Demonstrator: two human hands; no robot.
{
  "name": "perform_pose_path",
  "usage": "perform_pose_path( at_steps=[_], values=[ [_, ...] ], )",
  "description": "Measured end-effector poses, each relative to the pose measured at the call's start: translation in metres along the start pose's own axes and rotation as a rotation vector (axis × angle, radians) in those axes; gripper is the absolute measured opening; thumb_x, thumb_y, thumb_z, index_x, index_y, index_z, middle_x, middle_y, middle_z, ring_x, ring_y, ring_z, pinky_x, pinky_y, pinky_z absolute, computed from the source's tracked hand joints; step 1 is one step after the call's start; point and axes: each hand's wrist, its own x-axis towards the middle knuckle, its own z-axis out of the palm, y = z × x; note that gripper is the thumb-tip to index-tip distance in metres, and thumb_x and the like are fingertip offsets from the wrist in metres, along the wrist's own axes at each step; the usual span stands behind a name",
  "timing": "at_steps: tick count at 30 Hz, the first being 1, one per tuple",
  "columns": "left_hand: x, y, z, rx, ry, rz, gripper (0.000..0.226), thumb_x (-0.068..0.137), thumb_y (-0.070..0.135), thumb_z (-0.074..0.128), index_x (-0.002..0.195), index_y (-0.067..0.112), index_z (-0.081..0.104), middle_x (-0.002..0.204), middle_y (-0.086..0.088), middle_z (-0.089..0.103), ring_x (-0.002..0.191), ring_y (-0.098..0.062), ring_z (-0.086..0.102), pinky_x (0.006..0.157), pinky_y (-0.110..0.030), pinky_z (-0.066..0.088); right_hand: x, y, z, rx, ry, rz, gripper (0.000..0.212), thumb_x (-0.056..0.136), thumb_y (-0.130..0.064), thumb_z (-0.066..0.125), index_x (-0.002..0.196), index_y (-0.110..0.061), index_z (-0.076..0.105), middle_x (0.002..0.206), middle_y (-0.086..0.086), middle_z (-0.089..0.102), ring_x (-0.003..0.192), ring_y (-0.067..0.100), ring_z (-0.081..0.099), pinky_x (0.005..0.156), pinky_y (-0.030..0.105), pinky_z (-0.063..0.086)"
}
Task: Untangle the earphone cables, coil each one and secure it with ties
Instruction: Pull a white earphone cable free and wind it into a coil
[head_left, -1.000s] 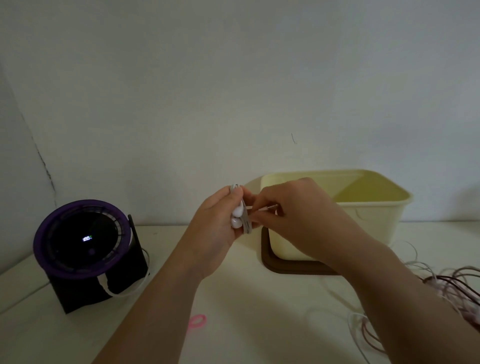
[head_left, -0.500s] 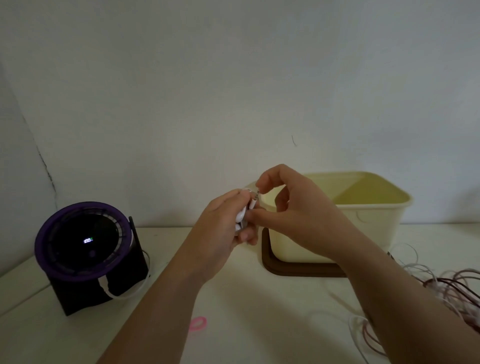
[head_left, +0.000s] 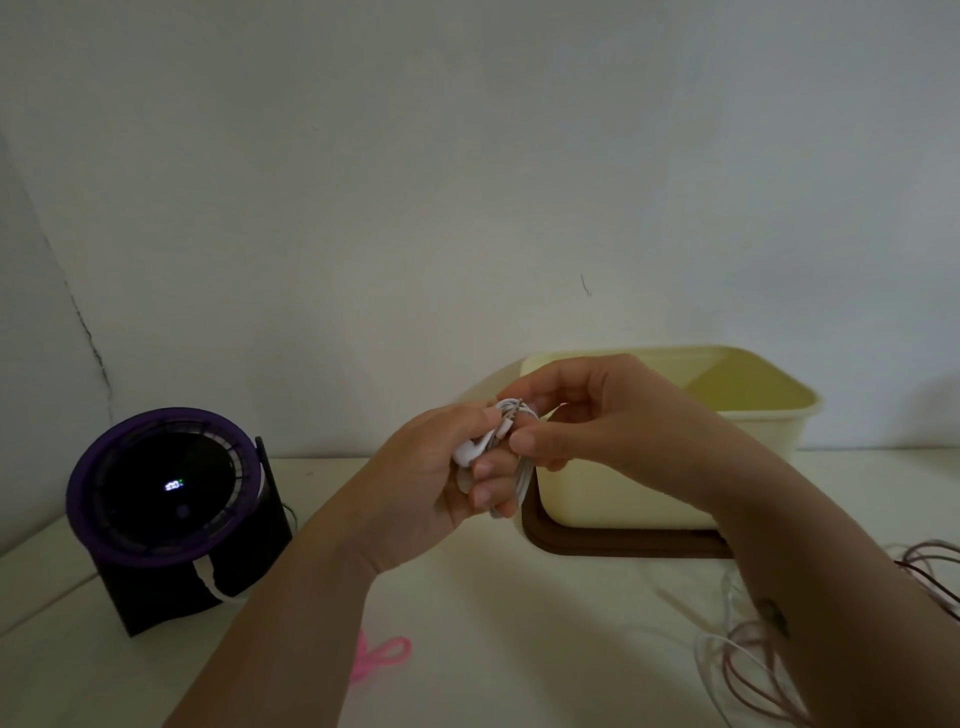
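**Both hands closed on a coiled white earphone, held above the table**

Far to the left of the fingers, a round purple-rimmed device (head_left: 161, 499) stands on the table (head_left: 519, 623), with a small lit display on its dark face. Below the fingers and a little to their left, a pink tie (head_left: 382, 652) lies loose on the tabletop, touched by neither hand.

The left hand (head_left: 426, 488) is raised, its fingers (head_left: 491, 496) curled round the white earphone coil (head_left: 522, 480). The two earbuds (head_left: 470, 452) poke out beside the thumb, and the cable loops hang just past the fingertips.

The right hand (head_left: 597, 421) meets the coil from the other side. Its thumb (head_left: 524, 444) and forefinger are pinched together on the strands at the top of the coil, touching the left fingertips; the other fingers are curled in behind. How the strand runs inside the pinch cannot be told.

Just behind the right fingers sits a cream tub (head_left: 769, 415), open on top, resting on a brown lid (head_left: 623, 545). Well to the right of and below the fingers, loose cables (head_left: 737, 665), white and dark reddish, lie in tangled loops on the table, partly hidden by the right forearm.
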Motion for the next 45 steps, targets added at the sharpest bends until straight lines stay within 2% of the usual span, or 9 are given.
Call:
perform_pose_path(
  at_steps=[6, 11, 16, 19, 26, 32, 37, 41, 45],
  values=[
    [-0.001, -0.002, -0.004, 0.010, -0.026, 0.017, 0.025, 0.087, 0.025, 0.044, 0.077, 0.014, 0.065, 0.052, 0.004, 0.038, 0.044, -0.008, 0.040, 0.053, -0.024, 0.047, 0.000, 0.003, -0.001, 0.136, -0.029, 0.026, 0.036, 0.067, -0.028, 0.072, 0.100, -0.015, 0.071, 0.085, 0.003, 0.071, 0.076, 0.013, 0.065, 0.068, 0.020, 0.049],
    [-0.003, -0.004, -0.008, 0.174, -0.071, 0.064, 0.029, 0.090, 0.028, 0.041, 0.078, 0.020, 0.066, 0.059, 0.006, 0.044, 0.055, -0.009, 0.049, 0.065, -0.023, 0.049, 0.002, 0.003, 0.002, 0.062, 0.047, 0.016, 0.016, 0.077, -0.023, 0.072, 0.092, -0.016, 0.073, 0.077, 0.004, 0.072, 0.069, 0.010, 0.064, 0.065, 0.020, 0.049],
    [-0.002, -0.004, -0.010, 0.481, 0.062, 0.088, 0.041, 0.096, 0.030, 0.042, 0.093, -0.009, 0.052, 0.059, 0.011, 0.056, 0.062, -0.008, 0.057, 0.078, -0.035, 0.051, 0.001, 0.000, 0.002, -0.015, 0.084, 0.011, 0.008, 0.080, -0.017, 0.072, 0.087, -0.015, 0.074, 0.071, 0.004, 0.071, 0.062, 0.010, 0.063, 0.062, 0.020, 0.051],
    [0.000, -0.004, -0.006, 0.538, 0.175, 0.104, 0.031, 0.100, 0.018, 0.039, 0.077, 0.004, 0.054, 0.058, 0.008, 0.059, 0.059, -0.008, 0.059, 0.073, -0.036, 0.052, 0.002, -0.001, 0.005, -0.107, 0.159, -0.008, 0.005, 0.080, -0.019, 0.072, 0.084, -0.016, 0.073, 0.068, 0.002, 0.072, 0.059, 0.008, 0.064, 0.060, 0.019, 0.051],
    [0.004, -0.007, 0.002, 0.434, 0.289, 0.151, 0.014, 0.099, 0.016, 0.039, 0.096, 0.011, 0.052, 0.057, 0.012, 0.055, 0.054, -0.004, 0.054, 0.056, -0.022, 0.049, 0.004, -0.002, 0.011, -0.129, 0.266, -0.044, 0.006, 0.082, -0.014, 0.070, 0.079, -0.018, 0.073, 0.057, -0.009, 0.065, 0.052, 0.000, 0.059, 0.054, 0.011, 0.045],
    [0.004, -0.007, 0.004, 0.105, 0.232, 0.113, 0.016, 0.097, 0.011, 0.040, 0.094, 0.006, 0.055, 0.061, 0.004, 0.056, 0.055, -0.007, 0.051, 0.054, -0.020, 0.048, 0.006, 0.002, 0.008, -0.006, 0.223, -0.029, 0.007, 0.082, -0.010, 0.069, 0.080, -0.017, 0.071, 0.062, -0.005, 0.065, 0.051, 0.005, 0.053, 0.051, 0.016, 0.044],
    [0.008, -0.014, 0.011, 0.019, 0.237, 0.160, 0.014, 0.089, 0.013, 0.048, 0.093, 0.004, 0.057, 0.063, 0.001, 0.059, 0.056, -0.008, 0.055, 0.057, -0.020, 0.050, 0.005, 0.004, 0.005, 0.068, 0.212, -0.015, 0.007, 0.084, -0.009, 0.067, 0.082, -0.015, 0.071, 0.061, -0.005, 0.063, 0.052, 0.007, 0.052, 0.053, 0.018, 0.043],
    [0.011, -0.014, 0.010, 0.099, 0.314, 0.245, 0.028, 0.073, 0.029, 0.057, 0.090, 0.007, 0.065, 0.069, -0.001, 0.063, 0.065, -0.010, 0.059, 0.060, -0.020, 0.051, 0.005, 0.002, 0.006, 0.106, 0.244, -0.038, 0.007, 0.085, -0.008, 0.065, 0.082, -0.013, 0.070, 0.060, -0.003, 0.063, 0.050, 0.007, 0.053, 0.051, 0.016, 0.043],
    [0.011, -0.016, 0.008, 0.162, 0.342, 0.223, 0.026, 0.078, 0.031, 0.057, 0.092, 0.012, 0.066, 0.078, -0.003, 0.065, 0.077, -0.013, 0.062, 0.071, -0.025, 0.054, 0.007, 0.004, 0.008, 0.136, 0.251, -0.024, 0.010, 0.084, -0.007, 0.066, 0.079, -0.014, 0.070, 0.063, 0.002, 0.065, 0.051, 0.010, 0.054, 0.053, 0.019, 0.044]
  ],
)
